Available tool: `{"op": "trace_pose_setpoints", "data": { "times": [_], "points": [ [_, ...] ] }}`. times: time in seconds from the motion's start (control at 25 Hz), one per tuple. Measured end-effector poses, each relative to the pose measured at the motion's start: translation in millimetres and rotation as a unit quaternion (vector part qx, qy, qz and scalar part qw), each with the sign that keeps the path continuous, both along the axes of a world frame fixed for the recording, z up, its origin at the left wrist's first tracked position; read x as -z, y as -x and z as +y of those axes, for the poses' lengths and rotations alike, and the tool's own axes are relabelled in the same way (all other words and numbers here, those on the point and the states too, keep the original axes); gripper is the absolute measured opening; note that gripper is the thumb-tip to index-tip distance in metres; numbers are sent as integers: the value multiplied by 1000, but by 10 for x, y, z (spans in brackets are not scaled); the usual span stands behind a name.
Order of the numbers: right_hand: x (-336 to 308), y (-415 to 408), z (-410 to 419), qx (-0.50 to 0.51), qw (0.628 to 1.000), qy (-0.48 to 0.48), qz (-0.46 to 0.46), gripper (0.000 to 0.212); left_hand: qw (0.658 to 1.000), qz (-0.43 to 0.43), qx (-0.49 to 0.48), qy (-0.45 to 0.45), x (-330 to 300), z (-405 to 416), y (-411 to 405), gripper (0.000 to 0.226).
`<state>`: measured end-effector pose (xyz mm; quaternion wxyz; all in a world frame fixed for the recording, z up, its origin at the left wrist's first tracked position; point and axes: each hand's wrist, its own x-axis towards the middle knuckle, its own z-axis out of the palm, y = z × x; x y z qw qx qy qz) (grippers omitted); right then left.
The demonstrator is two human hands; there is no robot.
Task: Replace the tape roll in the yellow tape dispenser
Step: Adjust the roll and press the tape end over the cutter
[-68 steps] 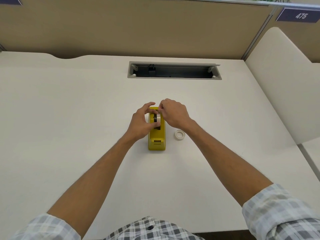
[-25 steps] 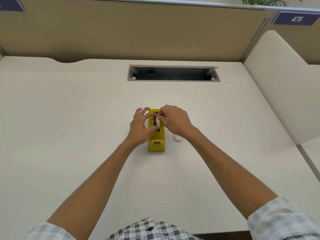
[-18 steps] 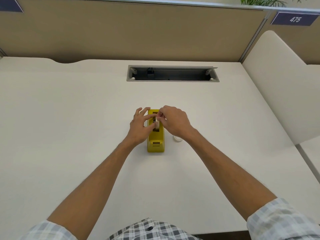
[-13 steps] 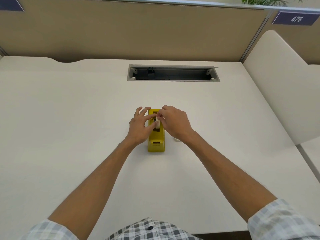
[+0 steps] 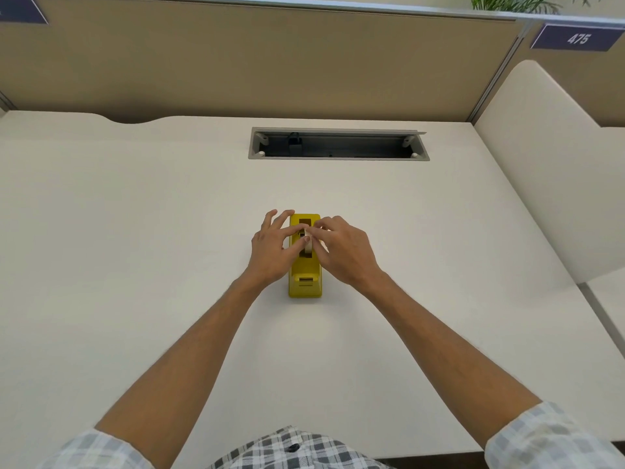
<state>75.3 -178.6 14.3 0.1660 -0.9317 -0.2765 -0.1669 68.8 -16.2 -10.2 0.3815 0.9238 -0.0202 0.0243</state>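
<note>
The yellow tape dispenser (image 5: 305,280) stands upright in the middle of the white desk (image 5: 135,231), cutter end towards me. A whitish tape roll (image 5: 308,244) sits on edge in its slot. My left hand (image 5: 272,250) is at the dispenser's left side, thumb and forefinger pinching the roll, the other fingers spread. My right hand (image 5: 341,250) comes from the right with its fingertips on the top of the same roll. The second small roll that lay right of the dispenser is hidden behind my right hand.
A grey open cable tray (image 5: 338,144) is cut into the desk further back. A tan partition (image 5: 257,59) closes the far side, and a cream divider panel (image 5: 541,157) stands at the right.
Both hands have stayed on the roll in the dispenser with small finger shifts. My right wrist moved over the loose roll on the desk, which no longer shows.
</note>
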Motion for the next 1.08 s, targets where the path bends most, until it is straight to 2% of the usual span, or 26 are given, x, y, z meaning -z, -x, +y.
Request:
{"op": "trace_pose_setpoints", "data": {
  "times": [0.12, 0.32, 0.64, 0.84, 1.08],
  "points": [
    [32, 29, -24, 7, 1000, 13, -2, 24, 1000, 0, 1, 4, 2, 2, -2, 32],
    [22, 44, -30, 26, 999, -25, 36, 34, 1000, 2, -2, 7, 5, 2, -4, 33],
    [42, 74, 0, 12, 998, -51, 46, 27, 1000, 0, -4, 3, 6, -5, 4, 33],
    [40, 16, 30, 29, 993, -67, 96, 30, 1000, 0, -3, 3, 20, 1, -2, 34],
    [62, 41, 33, 20, 995, -72, 68, 23, 1000, 2, -3, -1, 37, 15, -10, 34]
  ]
}}
